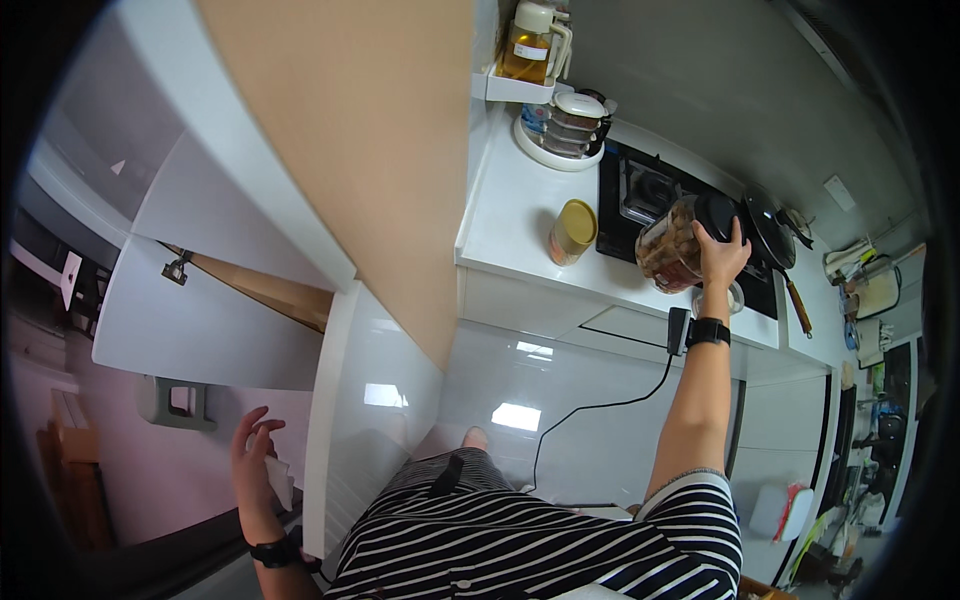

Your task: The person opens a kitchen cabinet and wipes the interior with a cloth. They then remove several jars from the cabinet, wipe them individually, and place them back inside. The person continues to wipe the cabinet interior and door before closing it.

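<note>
My right hand point(721, 259) grips the black lid point(716, 214) of a large clear jar point(667, 247) filled with brown pieces. The jar leans to one side over the front edge of the white countertop point(510, 217), beside the gas hob point(622, 240); whether its base touches the counter is hard to tell. Off to the left, past the end of a cabinet panel, my left hand point(253, 457) has its fingers partly curled around a crumpled white tissue or cloth point(280, 481). A canister with a gold lid point(574, 229) stands on the counter left of the jar.
A round white tray point(559, 159) bears stacked seasoning boxes point(574, 124), below an oil bottle point(529, 49) on a shelf. A lidded pan point(769, 225) sits on the hob, its wooden handle point(799, 304) jutting forward. A black cable point(577, 409) hangs from my right wrist. An open cabinet door point(202, 315) is at left.
</note>
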Demonstrator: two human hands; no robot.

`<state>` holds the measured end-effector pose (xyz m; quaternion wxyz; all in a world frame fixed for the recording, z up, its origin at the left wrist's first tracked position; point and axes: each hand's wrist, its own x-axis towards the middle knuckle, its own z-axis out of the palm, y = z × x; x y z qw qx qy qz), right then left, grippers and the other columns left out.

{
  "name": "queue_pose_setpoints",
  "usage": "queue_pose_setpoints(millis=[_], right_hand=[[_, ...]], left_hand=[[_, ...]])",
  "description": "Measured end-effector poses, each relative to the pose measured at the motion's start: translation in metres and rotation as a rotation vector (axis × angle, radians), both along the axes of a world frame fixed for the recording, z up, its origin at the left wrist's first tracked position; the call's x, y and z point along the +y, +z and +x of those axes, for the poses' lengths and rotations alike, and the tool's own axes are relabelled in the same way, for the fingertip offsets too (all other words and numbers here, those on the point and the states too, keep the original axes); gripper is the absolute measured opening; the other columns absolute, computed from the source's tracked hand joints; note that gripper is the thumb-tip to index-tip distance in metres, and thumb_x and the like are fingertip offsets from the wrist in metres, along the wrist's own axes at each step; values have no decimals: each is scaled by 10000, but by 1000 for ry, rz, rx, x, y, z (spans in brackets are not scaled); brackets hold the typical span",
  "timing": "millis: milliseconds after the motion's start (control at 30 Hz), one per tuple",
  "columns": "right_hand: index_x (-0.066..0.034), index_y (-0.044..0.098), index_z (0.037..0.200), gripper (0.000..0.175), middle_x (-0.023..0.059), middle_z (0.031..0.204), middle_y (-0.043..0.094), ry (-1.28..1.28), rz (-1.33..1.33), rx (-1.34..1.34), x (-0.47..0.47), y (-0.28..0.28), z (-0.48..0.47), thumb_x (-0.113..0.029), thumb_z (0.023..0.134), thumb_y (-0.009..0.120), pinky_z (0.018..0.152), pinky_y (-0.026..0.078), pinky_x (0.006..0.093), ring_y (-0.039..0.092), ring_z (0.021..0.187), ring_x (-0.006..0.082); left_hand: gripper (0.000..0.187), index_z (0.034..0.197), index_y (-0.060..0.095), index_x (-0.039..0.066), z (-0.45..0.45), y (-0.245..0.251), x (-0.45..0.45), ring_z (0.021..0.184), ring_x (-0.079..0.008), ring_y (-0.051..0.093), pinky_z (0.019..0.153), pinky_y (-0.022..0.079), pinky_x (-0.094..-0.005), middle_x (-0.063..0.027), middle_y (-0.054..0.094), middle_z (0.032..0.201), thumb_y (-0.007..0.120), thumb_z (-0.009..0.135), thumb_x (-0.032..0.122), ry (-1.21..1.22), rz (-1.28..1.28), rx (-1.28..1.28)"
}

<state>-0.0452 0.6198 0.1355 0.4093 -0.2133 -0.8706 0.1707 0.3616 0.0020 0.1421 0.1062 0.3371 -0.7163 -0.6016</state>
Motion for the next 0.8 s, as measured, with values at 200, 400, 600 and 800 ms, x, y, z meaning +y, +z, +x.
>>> queue_pose_setpoints(millis=[200,400,600,800], right_hand=[[-153,661,1220,703,297,1279,522,221,107,111,-45,128,99,-401,594,862,1000,429,432,541,1169,405],[-96,643,1244,595,127,1167,634,519,-88,172,-91,255,218,-234,694,821,935,451,289,604,1036,199],[-19,542,1320,638,140,1194,614,876,-342,334,-144,322,334,-230,759,763,932,458,325,585,1059,223],[-12,515,1331,776,173,1241,578,996,-439,420,-273,309,408,-346,686,787,958,453,405,539,1140,283]], left_hand=[[329,1231,583,54,-26,-14,-34,637,-33,428,583,362,-174,-55,685,976,574,910,125,-169,97,83],[331,1243,569,34,-49,-25,-73,697,-36,467,641,385,-176,-59,685,1020,551,916,85,-387,187,173],[380,1297,529,33,-55,-10,-102,967,-82,544,861,409,-224,-64,677,1105,562,923,96,-628,316,220],[470,1331,520,42,-50,14,-128,956,-93,551,847,422,-247,-78,667,1166,631,895,178,-1067,367,320]])
